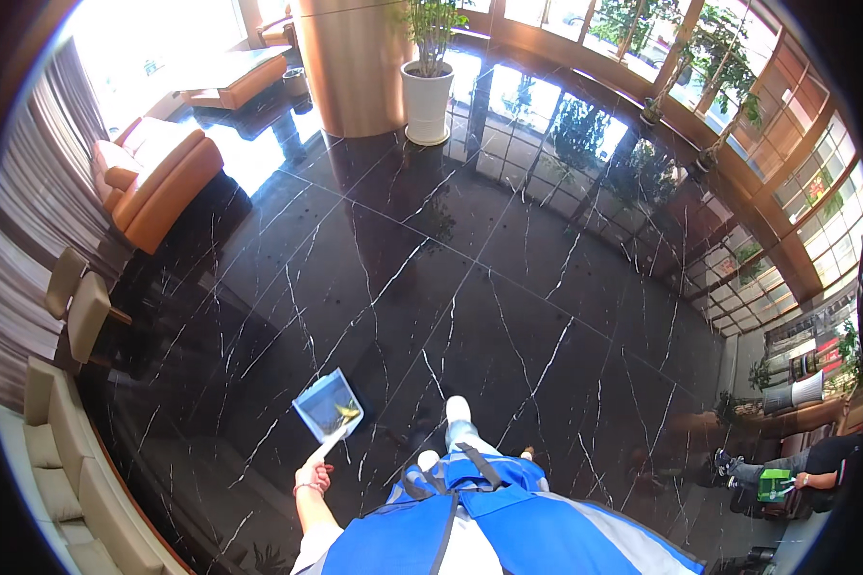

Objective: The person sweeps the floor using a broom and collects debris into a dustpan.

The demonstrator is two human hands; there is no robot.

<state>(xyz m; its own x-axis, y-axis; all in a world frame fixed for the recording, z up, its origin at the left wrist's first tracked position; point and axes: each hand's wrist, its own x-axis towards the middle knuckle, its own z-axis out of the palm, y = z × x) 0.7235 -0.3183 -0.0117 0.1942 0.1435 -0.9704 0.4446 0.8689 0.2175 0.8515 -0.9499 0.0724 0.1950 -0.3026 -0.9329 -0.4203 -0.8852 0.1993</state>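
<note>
My left hand (314, 473) is closed around the white handle (333, 442) of a dustpan, a bracelet on its wrist. The blue dustpan (314, 401) is held out low in front of me, to the left of my feet. Some yellowish leaves (348, 411) and small bits of debris lie in it near the handle. My right hand does not show; the blue vest (547, 527) covers that side. A small orange-brown tip (527, 452) peeks out past the vest's edge, too little of it to name.
Glossy black tiles (451, 297) with white veins make up the floor. Orange sofa (168, 182), chair (86, 307) and beige couch (96, 479) line the left. Ahead stand a round column (355, 77) and a potted plant (427, 105). A seated person (815, 479) is at the right.
</note>
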